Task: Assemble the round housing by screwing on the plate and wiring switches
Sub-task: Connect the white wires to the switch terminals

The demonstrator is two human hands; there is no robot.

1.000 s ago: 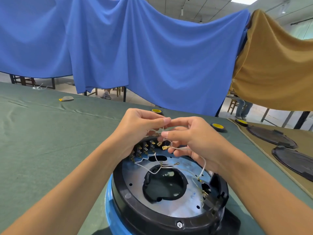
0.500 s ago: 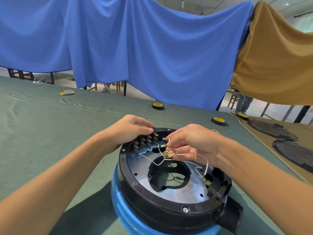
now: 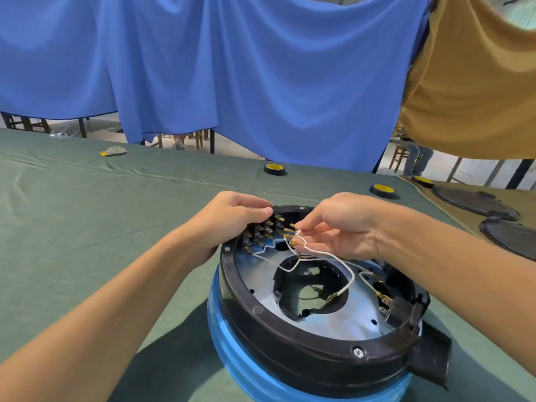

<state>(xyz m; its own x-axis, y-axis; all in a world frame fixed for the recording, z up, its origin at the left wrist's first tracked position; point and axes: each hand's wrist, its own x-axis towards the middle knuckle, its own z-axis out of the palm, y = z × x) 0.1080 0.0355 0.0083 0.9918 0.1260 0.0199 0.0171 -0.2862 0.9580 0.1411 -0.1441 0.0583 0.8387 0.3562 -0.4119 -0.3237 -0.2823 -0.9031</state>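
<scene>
Head view: wiring step in hand, with round housing (image 3: 290,338) sat on desk (image 3: 87,227), metal plate (image 3: 333,326) seated inside among loose wires. Left hand (image 3: 232,219) fingers (image 3: 258,208) curled over far rim, gripping beside switch terminals (image 3: 262,233); right hand (image 3: 345,224) pinching white wire (image 3: 327,254) near its connector. Next, probably: align connector, push onto a free tab.
</scene>
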